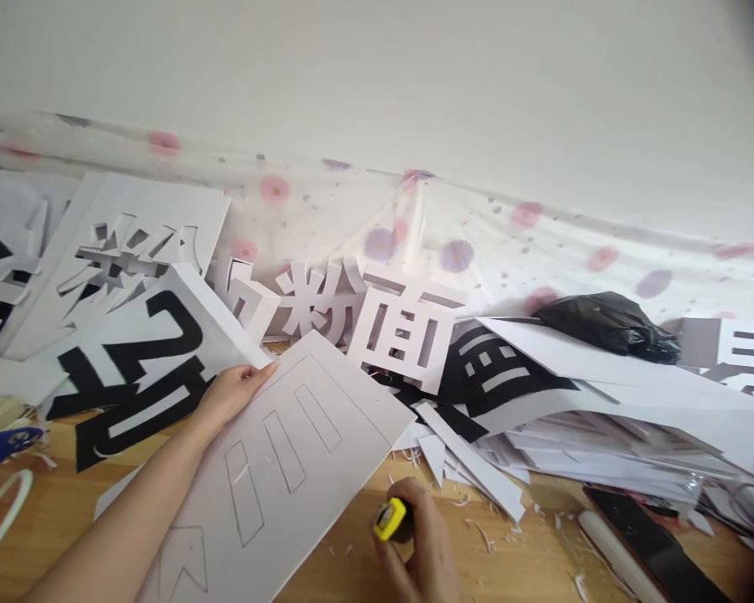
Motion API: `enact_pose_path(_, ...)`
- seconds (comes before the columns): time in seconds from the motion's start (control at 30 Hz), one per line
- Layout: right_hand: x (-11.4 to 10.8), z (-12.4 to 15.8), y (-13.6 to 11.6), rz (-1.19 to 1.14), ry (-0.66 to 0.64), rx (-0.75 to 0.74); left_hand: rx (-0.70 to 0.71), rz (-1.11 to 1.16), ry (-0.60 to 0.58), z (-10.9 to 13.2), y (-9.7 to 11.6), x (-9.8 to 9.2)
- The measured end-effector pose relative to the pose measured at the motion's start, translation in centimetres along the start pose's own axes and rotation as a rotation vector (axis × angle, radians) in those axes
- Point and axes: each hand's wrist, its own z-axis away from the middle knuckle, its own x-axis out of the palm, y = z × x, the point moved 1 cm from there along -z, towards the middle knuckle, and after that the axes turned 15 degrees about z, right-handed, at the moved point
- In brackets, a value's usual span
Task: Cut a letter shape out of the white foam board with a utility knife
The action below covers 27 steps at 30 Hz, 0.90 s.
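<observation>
My left hand (235, 392) grips the upper left edge of a white foam board (333, 402), which is tilted up off the table. Pencil outlines of slanted bars and an angular shape are drawn on the board. To the right of its lower edge, my right hand (424, 544) is closed around a yellow-and-black utility knife (393, 519), its yellow end towards me. No blade can be made out. Behind the board stand white cut-out characters, one (405, 335) just past its top corner. A sheet with black lettering (144, 360) lies by my left forearm.
White scraps (471, 461) and shavings lie on the wooden table (345, 536). On the right are stacked white sheets (603, 452), a black plastic bag (609, 322) and a long black object (653, 544). A blue tool (3, 448) sits at far left. Spotted plastic sheeting (327, 201) covers the lower wall.
</observation>
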Motion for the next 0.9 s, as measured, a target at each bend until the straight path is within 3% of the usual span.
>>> enact_pose_path(0.17, 1.1, -0.2, -0.5, -0.004, -0.054, -0.129, -0.017, -0.015, -0.039, 0.1, -0.2, 0.9)
enact_pose_path(0.53, 0.5, -1.1, 0.2, 0.055, -0.073, -0.095, 0.058, -0.040, -0.068, 0.0, -0.4, 1.4)
enact_pose_path(0.9, 0.3, -1.6, 0.5, 0.061, -0.078, -0.153, 0.059, -0.077, -0.080, 0.2, -0.2, 1.6)
